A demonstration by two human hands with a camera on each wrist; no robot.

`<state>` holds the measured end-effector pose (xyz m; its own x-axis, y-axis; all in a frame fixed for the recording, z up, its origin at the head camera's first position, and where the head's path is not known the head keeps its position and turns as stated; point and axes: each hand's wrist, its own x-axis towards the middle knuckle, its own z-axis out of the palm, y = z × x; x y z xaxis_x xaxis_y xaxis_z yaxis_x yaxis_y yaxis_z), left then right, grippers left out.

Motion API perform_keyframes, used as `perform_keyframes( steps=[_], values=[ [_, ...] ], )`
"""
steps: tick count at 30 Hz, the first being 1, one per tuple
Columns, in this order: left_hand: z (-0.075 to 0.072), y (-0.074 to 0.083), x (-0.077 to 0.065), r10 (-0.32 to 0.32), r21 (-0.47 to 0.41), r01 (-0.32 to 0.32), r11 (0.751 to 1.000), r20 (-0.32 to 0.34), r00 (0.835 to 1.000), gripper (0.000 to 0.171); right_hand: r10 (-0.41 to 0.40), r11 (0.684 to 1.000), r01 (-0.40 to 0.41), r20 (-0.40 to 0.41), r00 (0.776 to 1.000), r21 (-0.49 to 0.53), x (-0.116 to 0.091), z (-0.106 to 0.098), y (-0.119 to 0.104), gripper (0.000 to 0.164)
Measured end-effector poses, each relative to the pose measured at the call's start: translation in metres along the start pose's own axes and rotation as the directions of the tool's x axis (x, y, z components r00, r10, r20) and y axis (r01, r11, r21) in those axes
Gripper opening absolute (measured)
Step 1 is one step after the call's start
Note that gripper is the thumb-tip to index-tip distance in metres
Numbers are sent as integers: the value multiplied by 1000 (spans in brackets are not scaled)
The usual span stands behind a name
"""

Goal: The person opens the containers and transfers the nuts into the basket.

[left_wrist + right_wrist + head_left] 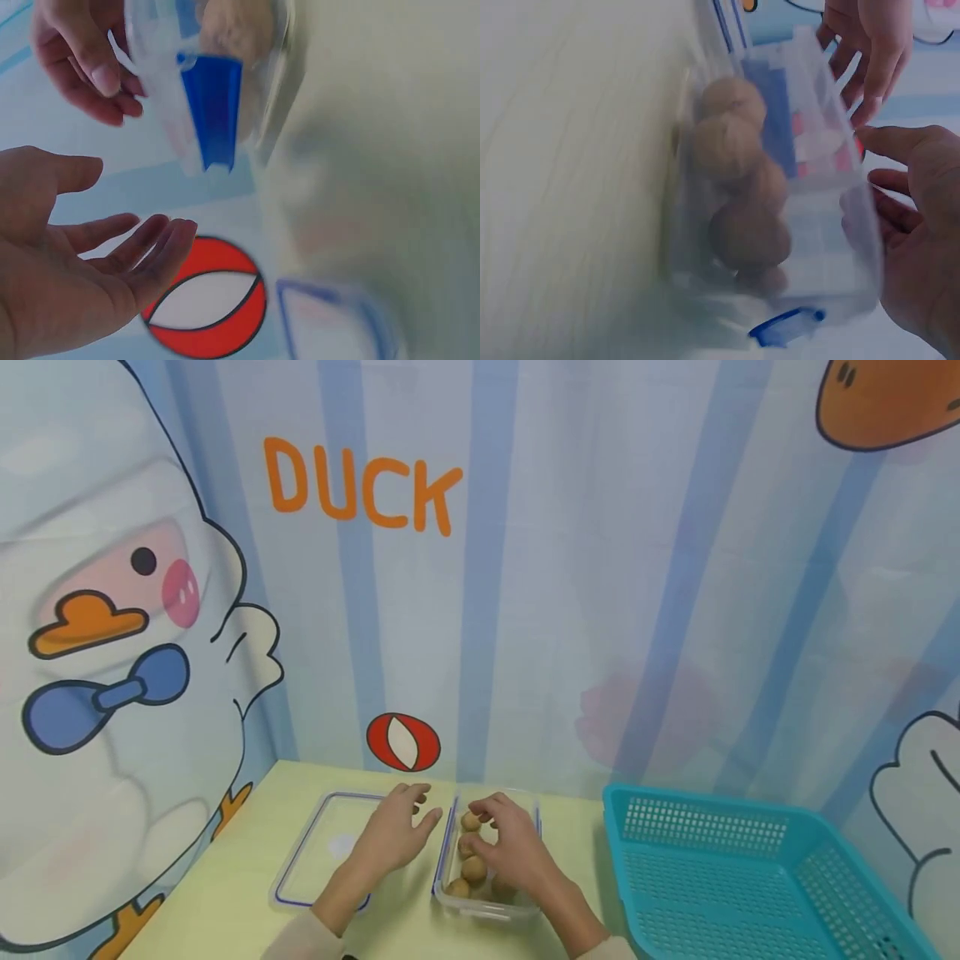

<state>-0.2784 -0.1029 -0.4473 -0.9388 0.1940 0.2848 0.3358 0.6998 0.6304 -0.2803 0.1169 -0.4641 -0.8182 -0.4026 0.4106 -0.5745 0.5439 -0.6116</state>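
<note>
A clear plastic container [491, 910] with blue side latches [212, 112] stands on the table. Several round, light-brown walnuts [474, 870] lie inside it, mostly along its left side and near end. Over its open top is my right hand [517, 847], thumb and fingers apart and loosely bent, with nothing seen between them. To the left of the container my left hand [393, 831] hovers with relaxed fingers, holding nothing. Beneath and left of that hand lies a clear lid [307, 852] with a blue seal, partly hidden by the hand and forearm.
To the right stands a large turquoise plastic basket [720, 877] with perforated walls. The pale yellow table [225, 868] meets a printed curtain [547, 568] at its back edge. A white sheen [341, 846] shows at the lid's middle.
</note>
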Motion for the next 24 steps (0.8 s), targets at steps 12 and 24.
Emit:
perform_keyframes(
  steps=[12,24],
  values=[
    [44,-10,14,-134,-284,163,945,118,984,57,31,986,-15,92,995,-168,12,6,27,33],
    [49,-16,13,-169,-472,248,846,204,964,47,10,977,22,148,989,-213,15,9,34,22]
  ],
)
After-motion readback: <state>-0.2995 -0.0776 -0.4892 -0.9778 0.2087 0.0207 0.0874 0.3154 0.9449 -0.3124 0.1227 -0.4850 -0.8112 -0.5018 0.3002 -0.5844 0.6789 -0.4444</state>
